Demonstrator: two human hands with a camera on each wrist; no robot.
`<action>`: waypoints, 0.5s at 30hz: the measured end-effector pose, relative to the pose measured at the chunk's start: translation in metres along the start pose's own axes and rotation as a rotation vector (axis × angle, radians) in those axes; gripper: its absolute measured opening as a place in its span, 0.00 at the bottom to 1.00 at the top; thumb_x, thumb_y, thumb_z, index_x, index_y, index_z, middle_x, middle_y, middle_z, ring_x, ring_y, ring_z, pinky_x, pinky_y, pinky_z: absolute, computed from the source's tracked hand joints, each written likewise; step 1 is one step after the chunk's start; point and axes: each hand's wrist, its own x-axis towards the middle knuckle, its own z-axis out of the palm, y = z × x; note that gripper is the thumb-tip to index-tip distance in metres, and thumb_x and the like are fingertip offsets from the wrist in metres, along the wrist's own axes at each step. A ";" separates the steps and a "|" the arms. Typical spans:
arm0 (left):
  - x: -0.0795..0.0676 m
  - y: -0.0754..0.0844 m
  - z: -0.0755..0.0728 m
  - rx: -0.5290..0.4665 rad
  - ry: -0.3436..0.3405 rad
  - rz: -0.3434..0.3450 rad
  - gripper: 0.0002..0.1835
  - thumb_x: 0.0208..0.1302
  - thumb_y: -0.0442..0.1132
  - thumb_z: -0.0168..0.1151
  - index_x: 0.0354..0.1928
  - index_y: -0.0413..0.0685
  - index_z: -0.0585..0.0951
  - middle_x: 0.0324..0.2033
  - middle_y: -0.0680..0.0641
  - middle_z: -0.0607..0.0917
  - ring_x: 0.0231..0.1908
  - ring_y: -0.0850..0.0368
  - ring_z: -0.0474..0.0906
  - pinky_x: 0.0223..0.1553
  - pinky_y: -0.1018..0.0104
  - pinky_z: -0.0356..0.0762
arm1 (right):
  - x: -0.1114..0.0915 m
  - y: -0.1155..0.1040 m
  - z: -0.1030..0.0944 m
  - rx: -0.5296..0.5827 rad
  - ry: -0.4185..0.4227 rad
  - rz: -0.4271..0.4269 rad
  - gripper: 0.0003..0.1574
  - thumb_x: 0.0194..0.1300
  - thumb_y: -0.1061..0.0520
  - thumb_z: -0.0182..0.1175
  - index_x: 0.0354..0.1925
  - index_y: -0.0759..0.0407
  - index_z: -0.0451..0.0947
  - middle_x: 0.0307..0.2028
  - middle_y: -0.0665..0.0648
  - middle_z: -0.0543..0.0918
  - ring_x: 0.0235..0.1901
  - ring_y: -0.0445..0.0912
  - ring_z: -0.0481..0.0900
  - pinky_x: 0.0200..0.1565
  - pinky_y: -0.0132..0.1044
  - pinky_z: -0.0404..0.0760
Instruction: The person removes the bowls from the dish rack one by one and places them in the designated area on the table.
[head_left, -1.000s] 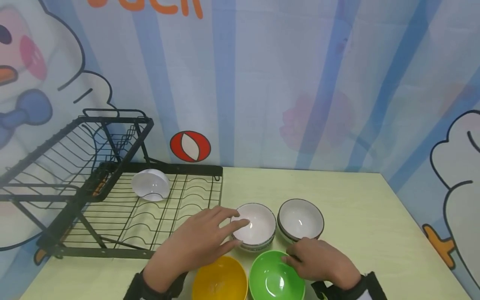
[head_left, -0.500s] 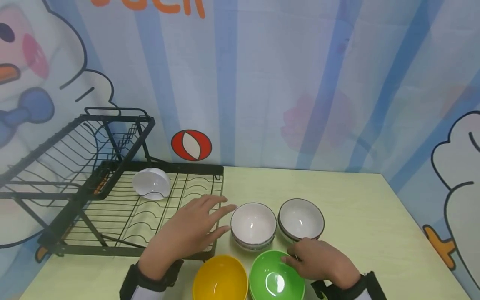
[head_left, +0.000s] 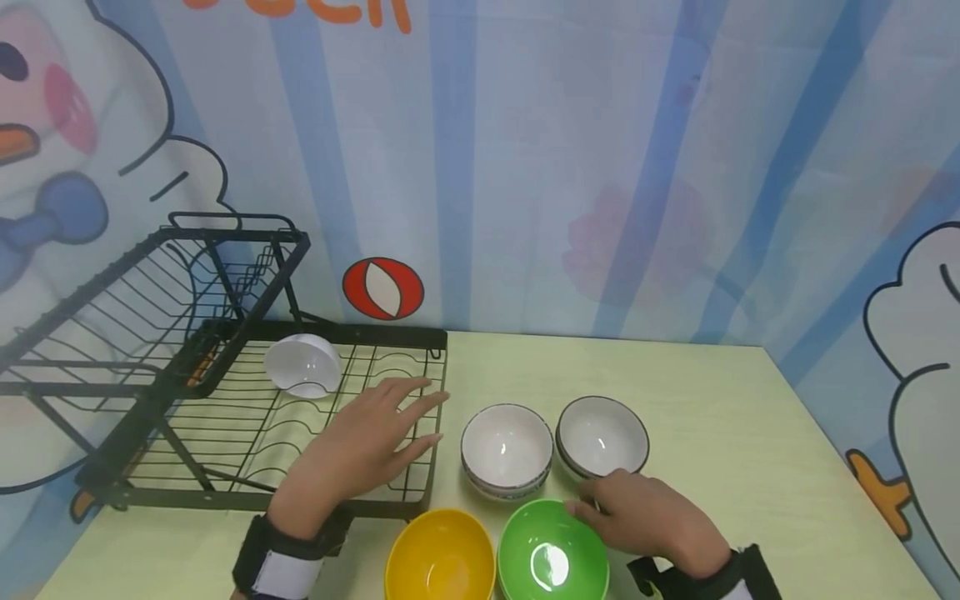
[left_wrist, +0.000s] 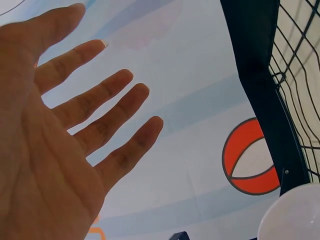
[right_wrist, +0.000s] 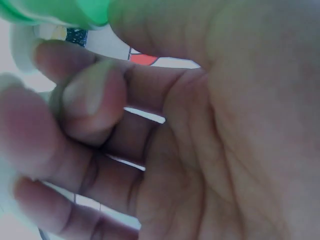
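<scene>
My left hand (head_left: 351,437) hovers over the front right of the black dish rack (head_left: 442,375), its fingers spread and holding nothing. In the left wrist view its bare palm (left_wrist: 55,165) faces the camera. A white bowl (head_left: 303,367) leans tilted in the rack. My right hand (head_left: 648,517) rests by the far right rim of the green bowl (head_left: 551,558), thumb at the rim. In the right wrist view its fingers (right_wrist: 95,100) bend loosely, with a gap between thumb and index finger. Left of the green bowl stands a yellow bowl (head_left: 441,554).
Behind the coloured bowls stand two stacks of dark-rimmed white bowls, the left stack (head_left: 507,448) and the right stack (head_left: 602,437). The rack's upper tier (head_left: 150,308) rises at the left. A printed cloth backdrop (head_left: 517,167) hangs behind the pale tabletop (head_left: 712,417).
My left hand has drawn back leftward from above the left white bowls to over the rack's edge. The right hand has stayed nearly still by the green bowl.
</scene>
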 end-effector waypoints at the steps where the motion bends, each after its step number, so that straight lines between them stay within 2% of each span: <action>1: 0.000 -0.002 0.000 -0.003 0.000 -0.004 0.29 0.64 0.55 0.56 0.66 0.59 0.67 0.63 0.44 0.70 0.60 0.48 0.63 0.59 0.45 0.69 | 0.000 0.000 0.000 -0.003 0.008 -0.001 0.17 0.68 0.42 0.51 0.24 0.46 0.72 0.16 0.44 0.71 0.18 0.38 0.68 0.22 0.37 0.70; 9: -0.007 -0.022 0.003 -0.023 0.037 -0.052 0.30 0.62 0.52 0.59 0.65 0.53 0.68 0.62 0.40 0.69 0.60 0.44 0.63 0.58 0.42 0.69 | -0.001 -0.003 -0.006 -0.029 0.041 -0.019 0.16 0.68 0.44 0.51 0.24 0.45 0.70 0.16 0.44 0.68 0.17 0.38 0.67 0.21 0.36 0.70; 15: -0.010 -0.033 0.005 -0.050 0.039 -0.084 0.30 0.62 0.51 0.60 0.64 0.52 0.69 0.63 0.38 0.69 0.60 0.42 0.64 0.57 0.40 0.69 | -0.007 -0.009 -0.006 -0.069 0.091 -0.030 0.17 0.68 0.42 0.51 0.24 0.45 0.68 0.16 0.43 0.68 0.17 0.38 0.66 0.20 0.36 0.68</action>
